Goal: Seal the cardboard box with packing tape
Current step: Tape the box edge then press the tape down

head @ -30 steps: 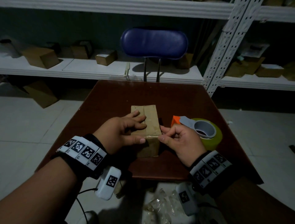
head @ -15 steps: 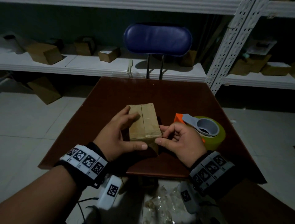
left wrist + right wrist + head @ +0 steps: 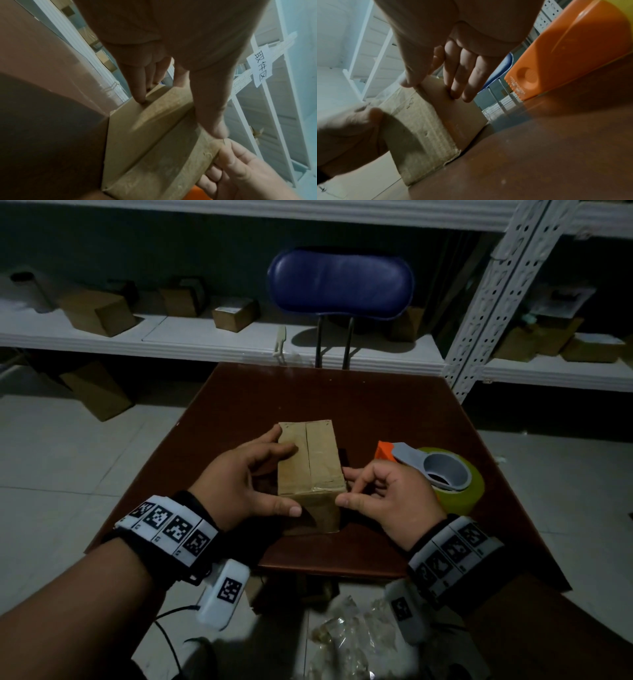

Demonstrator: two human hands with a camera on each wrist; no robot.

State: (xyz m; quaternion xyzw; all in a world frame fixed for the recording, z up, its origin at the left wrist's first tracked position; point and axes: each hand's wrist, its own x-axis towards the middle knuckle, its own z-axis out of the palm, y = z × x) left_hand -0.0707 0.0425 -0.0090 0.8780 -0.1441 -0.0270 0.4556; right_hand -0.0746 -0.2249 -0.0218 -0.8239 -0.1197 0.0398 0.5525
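Observation:
A small brown cardboard box stands in the middle of the dark red table, flaps closed, with a strip of clear tape running along the top seam and over the near edge. My left hand grips it from the left, fingers on the left side and thumb on the near face. My right hand holds the near right corner, with its fingers on the right side and the thumb at the top edge. The orange and grey tape dispenser with its yellowish roll lies just right of my right hand.
A blue chair stands behind the table's far edge. White shelves with several cardboard boxes run along the back and right. Crumpled clear plastic lies on the floor below the near table edge.
My left fingers slid off the box's top to its left side. My right hand moved from pinching at the near top edge to holding the right corner. The box turned slightly.

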